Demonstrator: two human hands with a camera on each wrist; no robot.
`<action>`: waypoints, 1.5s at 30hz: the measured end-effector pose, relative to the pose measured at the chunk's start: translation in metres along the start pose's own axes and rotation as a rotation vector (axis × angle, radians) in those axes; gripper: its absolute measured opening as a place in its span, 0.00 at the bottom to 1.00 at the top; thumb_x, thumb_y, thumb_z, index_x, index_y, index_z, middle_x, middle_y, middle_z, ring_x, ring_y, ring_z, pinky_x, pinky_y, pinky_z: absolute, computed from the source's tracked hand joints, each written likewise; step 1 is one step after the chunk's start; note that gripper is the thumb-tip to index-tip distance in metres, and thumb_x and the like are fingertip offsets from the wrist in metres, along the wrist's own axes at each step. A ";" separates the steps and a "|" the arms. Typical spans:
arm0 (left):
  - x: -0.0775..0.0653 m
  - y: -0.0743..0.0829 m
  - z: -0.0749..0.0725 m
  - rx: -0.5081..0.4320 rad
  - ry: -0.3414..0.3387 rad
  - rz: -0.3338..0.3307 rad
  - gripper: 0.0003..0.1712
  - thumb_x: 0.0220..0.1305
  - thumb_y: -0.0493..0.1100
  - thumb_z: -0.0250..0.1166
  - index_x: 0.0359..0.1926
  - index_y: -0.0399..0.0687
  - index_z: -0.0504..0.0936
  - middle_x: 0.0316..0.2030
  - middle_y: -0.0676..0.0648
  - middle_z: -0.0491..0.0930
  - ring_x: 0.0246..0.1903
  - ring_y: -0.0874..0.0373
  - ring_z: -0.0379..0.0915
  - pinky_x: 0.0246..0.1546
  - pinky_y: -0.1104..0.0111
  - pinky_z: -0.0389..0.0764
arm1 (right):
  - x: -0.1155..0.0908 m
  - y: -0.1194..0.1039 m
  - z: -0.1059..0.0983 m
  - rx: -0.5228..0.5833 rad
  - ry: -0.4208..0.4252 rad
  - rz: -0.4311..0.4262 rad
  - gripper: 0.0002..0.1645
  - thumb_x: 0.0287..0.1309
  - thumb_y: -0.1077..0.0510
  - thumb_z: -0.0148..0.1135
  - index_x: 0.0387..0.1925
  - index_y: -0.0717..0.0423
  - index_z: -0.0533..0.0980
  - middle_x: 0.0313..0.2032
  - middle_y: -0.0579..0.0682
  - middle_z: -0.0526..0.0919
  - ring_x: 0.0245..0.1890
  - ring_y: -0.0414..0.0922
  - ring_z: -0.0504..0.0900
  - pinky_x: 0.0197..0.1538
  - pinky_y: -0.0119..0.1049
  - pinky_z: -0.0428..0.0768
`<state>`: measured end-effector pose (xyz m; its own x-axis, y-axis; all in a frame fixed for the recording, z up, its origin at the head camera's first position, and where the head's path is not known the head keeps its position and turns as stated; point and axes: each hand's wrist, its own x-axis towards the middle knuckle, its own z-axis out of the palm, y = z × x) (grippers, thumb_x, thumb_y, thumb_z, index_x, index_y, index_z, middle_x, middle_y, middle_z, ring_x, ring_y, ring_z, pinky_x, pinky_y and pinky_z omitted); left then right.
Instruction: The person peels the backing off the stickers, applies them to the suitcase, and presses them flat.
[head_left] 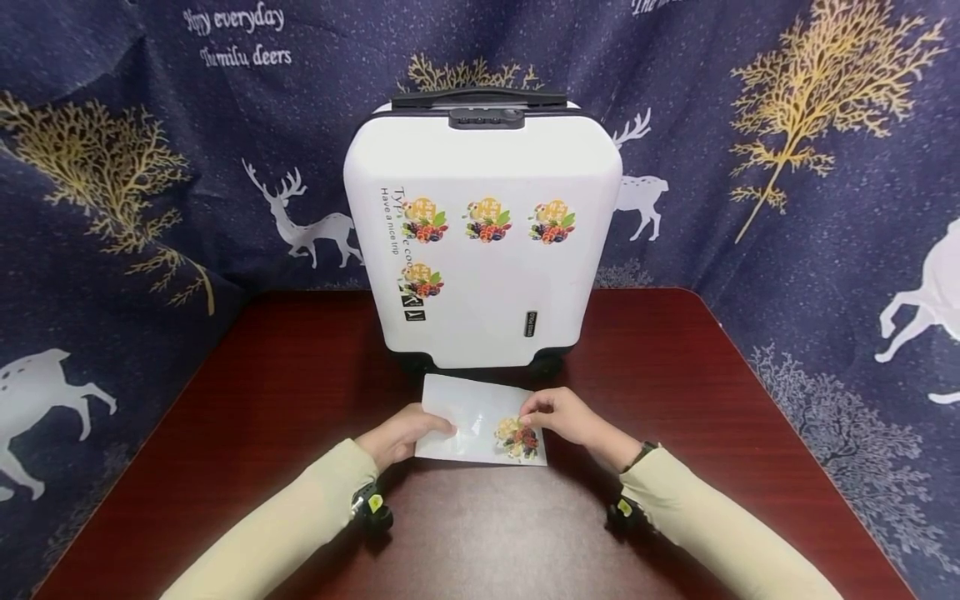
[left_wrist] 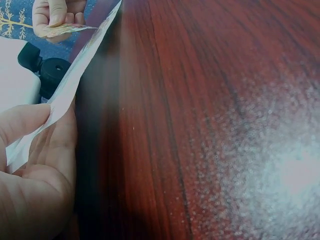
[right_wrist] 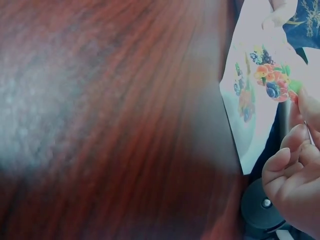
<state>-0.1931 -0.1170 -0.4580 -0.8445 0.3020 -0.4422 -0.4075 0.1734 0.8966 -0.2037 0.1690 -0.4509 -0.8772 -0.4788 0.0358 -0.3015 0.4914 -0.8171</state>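
Observation:
A glossy white backing sheet (head_left: 468, 404) is held up over the table, gripped at its left end between the thumb and fingers of my left hand (head_left: 401, 433). At the sheet's right end, my right hand (head_left: 566, 415) pinches the edge of a fruit-printed sticker (head_left: 519, 440). The right wrist view shows that sticker (right_wrist: 272, 77) standing away from the sheet, which mirrors its print; whether an edge still clings cannot be told. Behind the hands stands a white suitcase (head_left: 487, 329), with three fruit stickers (head_left: 489, 221) in a row and one sticker (head_left: 422, 281) below the leftmost.
The suitcase stands upright on a dark red wooden table (head_left: 300, 383), its black wheels (left_wrist: 54, 75) just behind the sheet. A blue curtain (head_left: 315, 125) with deer and trees hangs at the back and sides. Black wrist cameras (head_left: 372, 508) sit on both wrists.

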 end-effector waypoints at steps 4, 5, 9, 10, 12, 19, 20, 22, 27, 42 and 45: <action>0.000 -0.001 -0.001 -0.012 -0.013 0.011 0.25 0.58 0.30 0.62 0.58 0.30 0.74 0.42 0.46 0.85 0.38 0.59 0.82 0.46 0.65 0.87 | -0.002 -0.001 -0.003 0.005 0.032 -0.004 0.07 0.64 0.62 0.67 0.36 0.64 0.84 0.37 0.59 0.88 0.37 0.33 0.77 0.43 0.27 0.78; 0.001 -0.001 -0.001 -0.019 -0.018 0.012 0.25 0.58 0.30 0.62 0.58 0.30 0.74 0.42 0.46 0.85 0.39 0.59 0.83 0.46 0.65 0.87 | -0.002 -0.002 -0.004 0.005 0.040 -0.001 0.07 0.64 0.62 0.67 0.36 0.64 0.85 0.37 0.59 0.88 0.37 0.33 0.77 0.42 0.27 0.78; 0.000 -0.002 -0.001 -0.021 -0.033 0.016 0.27 0.58 0.31 0.62 0.60 0.30 0.73 0.43 0.46 0.85 0.39 0.59 0.82 0.47 0.64 0.87 | -0.005 -0.006 -0.007 0.011 0.066 0.022 0.06 0.64 0.62 0.67 0.36 0.63 0.85 0.37 0.57 0.88 0.37 0.35 0.77 0.42 0.26 0.78; 0.000 -0.002 -0.001 -0.020 -0.034 0.016 0.27 0.58 0.31 0.63 0.60 0.30 0.73 0.44 0.46 0.85 0.39 0.59 0.82 0.47 0.64 0.87 | -0.005 -0.007 -0.008 0.013 0.072 0.026 0.06 0.64 0.63 0.67 0.36 0.63 0.85 0.37 0.57 0.88 0.37 0.36 0.77 0.42 0.26 0.78; 0.000 -0.002 0.000 -0.017 -0.036 0.015 0.27 0.58 0.31 0.63 0.60 0.30 0.73 0.44 0.45 0.85 0.40 0.59 0.82 0.47 0.64 0.87 | -0.007 -0.009 -0.010 0.024 0.082 0.036 0.05 0.63 0.63 0.67 0.36 0.63 0.85 0.38 0.58 0.88 0.37 0.37 0.77 0.42 0.26 0.78; 0.000 -0.002 0.001 -0.012 -0.019 -0.004 0.28 0.58 0.32 0.62 0.61 0.29 0.72 0.44 0.44 0.84 0.40 0.58 0.82 0.48 0.62 0.87 | -0.009 -0.009 -0.015 0.076 0.129 0.063 0.06 0.64 0.64 0.67 0.38 0.65 0.84 0.39 0.59 0.88 0.37 0.37 0.77 0.41 0.27 0.78; 0.000 -0.002 0.002 -0.013 -0.016 -0.005 0.28 0.58 0.31 0.62 0.61 0.29 0.72 0.44 0.44 0.83 0.40 0.58 0.82 0.48 0.62 0.87 | -0.010 -0.010 -0.015 0.084 0.135 0.063 0.07 0.64 0.64 0.67 0.38 0.66 0.84 0.38 0.59 0.88 0.36 0.37 0.77 0.40 0.27 0.78; 0.000 -0.002 0.002 -0.015 -0.009 -0.004 0.29 0.58 0.31 0.62 0.61 0.29 0.71 0.45 0.43 0.83 0.40 0.57 0.82 0.49 0.62 0.87 | -0.010 -0.011 -0.016 0.087 0.148 0.049 0.07 0.63 0.64 0.67 0.38 0.66 0.84 0.37 0.58 0.88 0.36 0.36 0.77 0.41 0.27 0.78; 0.000 -0.002 0.002 -0.017 -0.003 -0.002 0.29 0.57 0.31 0.62 0.61 0.29 0.71 0.44 0.43 0.83 0.39 0.57 0.82 0.48 0.62 0.87 | -0.009 -0.019 -0.019 0.129 0.171 0.039 0.08 0.64 0.63 0.67 0.40 0.66 0.84 0.38 0.57 0.87 0.36 0.34 0.77 0.41 0.27 0.78; 0.001 -0.001 0.003 -0.019 -0.001 -0.004 0.27 0.57 0.31 0.62 0.60 0.28 0.73 0.42 0.44 0.84 0.38 0.58 0.82 0.46 0.63 0.88 | 0.001 -0.036 -0.024 0.183 0.243 0.031 0.10 0.63 0.62 0.68 0.42 0.66 0.84 0.35 0.44 0.87 0.34 0.32 0.79 0.40 0.27 0.78; 0.002 -0.001 0.004 -0.020 -0.001 -0.006 0.27 0.57 0.31 0.62 0.59 0.28 0.73 0.41 0.44 0.84 0.37 0.58 0.82 0.45 0.63 0.88 | 0.004 -0.038 -0.025 0.196 0.243 0.026 0.11 0.63 0.61 0.68 0.42 0.67 0.84 0.32 0.38 0.86 0.34 0.31 0.80 0.40 0.28 0.79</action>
<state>-0.1927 -0.1134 -0.4599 -0.8417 0.3017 -0.4477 -0.4194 0.1567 0.8942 -0.2053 0.1662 -0.4052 -0.9545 -0.2682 0.1303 -0.2205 0.3404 -0.9141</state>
